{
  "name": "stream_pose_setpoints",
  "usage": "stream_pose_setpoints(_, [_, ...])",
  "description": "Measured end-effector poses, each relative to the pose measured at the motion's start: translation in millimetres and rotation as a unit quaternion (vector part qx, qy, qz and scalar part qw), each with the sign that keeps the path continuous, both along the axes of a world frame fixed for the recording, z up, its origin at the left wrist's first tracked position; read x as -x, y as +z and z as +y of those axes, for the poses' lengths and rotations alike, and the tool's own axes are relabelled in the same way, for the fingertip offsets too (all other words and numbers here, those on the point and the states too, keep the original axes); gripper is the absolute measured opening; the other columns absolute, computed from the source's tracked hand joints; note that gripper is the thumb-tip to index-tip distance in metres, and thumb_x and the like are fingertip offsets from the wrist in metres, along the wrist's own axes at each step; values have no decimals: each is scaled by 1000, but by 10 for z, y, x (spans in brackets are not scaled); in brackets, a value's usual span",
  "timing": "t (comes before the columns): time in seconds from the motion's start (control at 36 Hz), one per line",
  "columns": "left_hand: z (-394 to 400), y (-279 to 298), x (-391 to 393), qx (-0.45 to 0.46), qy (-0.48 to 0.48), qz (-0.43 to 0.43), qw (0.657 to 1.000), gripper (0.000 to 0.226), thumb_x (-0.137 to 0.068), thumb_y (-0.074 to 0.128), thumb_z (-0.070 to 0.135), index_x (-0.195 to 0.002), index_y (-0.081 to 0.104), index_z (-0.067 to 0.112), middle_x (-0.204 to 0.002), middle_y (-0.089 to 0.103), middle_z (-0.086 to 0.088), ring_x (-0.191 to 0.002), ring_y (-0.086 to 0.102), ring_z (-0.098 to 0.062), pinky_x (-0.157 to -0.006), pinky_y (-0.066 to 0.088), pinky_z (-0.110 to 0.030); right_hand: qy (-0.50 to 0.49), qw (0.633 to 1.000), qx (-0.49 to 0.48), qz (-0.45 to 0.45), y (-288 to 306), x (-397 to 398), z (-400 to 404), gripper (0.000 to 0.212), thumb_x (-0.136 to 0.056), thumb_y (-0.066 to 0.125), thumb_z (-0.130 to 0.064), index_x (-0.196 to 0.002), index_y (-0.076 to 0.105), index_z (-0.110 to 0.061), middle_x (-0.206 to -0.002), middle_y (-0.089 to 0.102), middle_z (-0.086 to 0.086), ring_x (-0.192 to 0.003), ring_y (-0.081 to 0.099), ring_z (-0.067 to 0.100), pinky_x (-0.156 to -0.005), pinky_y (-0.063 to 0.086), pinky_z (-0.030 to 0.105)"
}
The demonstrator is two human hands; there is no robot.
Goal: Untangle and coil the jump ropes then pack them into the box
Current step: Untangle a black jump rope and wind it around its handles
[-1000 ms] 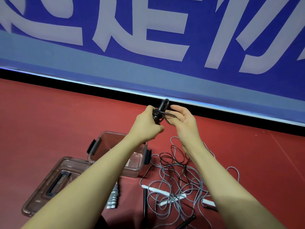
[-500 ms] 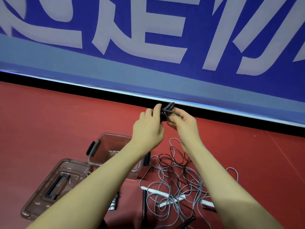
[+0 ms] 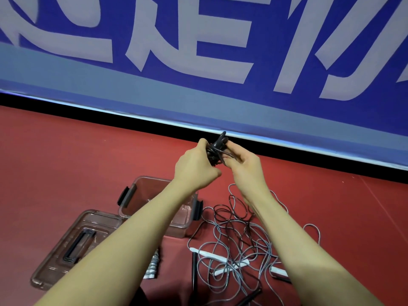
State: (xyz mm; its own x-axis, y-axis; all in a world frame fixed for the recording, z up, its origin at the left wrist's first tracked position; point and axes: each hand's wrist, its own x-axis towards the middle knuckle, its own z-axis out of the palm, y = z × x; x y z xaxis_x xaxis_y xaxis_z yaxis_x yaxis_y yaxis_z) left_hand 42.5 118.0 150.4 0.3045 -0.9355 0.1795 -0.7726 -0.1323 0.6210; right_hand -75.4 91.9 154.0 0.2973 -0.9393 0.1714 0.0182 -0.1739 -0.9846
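Between both hands' grip (image 3: 217, 159), coiled black rope (image 3: 216, 153)

lid (image 3: 72, 246) left of box (image 3: 141, 195) | tangled ropes (image 3: 238, 246) right of box

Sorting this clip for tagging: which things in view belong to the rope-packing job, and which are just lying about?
Job:
black rope bundle, gripped by left hand and right hand
tangled ropes on the floor
clear box, open
box lid beside it

Lying about:
grey ribbed item, unclear
blue banner
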Motion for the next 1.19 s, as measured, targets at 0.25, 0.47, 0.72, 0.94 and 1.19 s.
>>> stream_pose_setpoints(0.25, [40,-28,-78,41,-62,-47,996,60,-72,66,27,-126,40,34,-110,47,4,-99,48,-25,-73,44,-33,-51,998,-8,-22,-27,69,-77,28,-85,61,6,-106,52,-11,-83,68,4,-73,67,10,-79,53,24])
stream_pose_setpoints(0.47, [48,3,-9,10,-7,-224,975,44,-83,56,27,-124,43,20,-112,56,0,-100,53,-27,-65,35,-31,-109,993,47,-16,-49,87,-45,19,-84,66,0,-77,57,-16,-66,62,3,-53,61,9,-51,46,17])
stream_pose_setpoints(0.72, [22,16,19,0,28,-117,993,37,-78,60,29,-109,44,17,-100,62,-1,-87,59,-31,-64,36,-30,-87,994,58,41,-33,64,-37,22,-91,57,-5,-77,65,-19,-62,63,-4,-52,55,2,-57,47,20])
stream_pose_setpoints(0.94, [32,-2,7,-17,-12,-12,1000,34,-75,63,24,-104,45,24,-90,61,10,-85,57,-25,-65,40,-30,-58,997,-52,-24,-15,96,-73,28,-86,62,2,-109,50,-9,-63,61,7,-50,56,10,-50,44,21])
stream_pose_setpoints(1.19, [28,5,-117,-84,-98,38,991,40,-68,69,15,-100,47,26,-85,67,5,-61,54,-21,-66,55,-44,-1,998,-57,5,-34,192,-121,37,-85,61,7,-110,62,-21,-52,56,1,-49,53,12,-50,42,19])
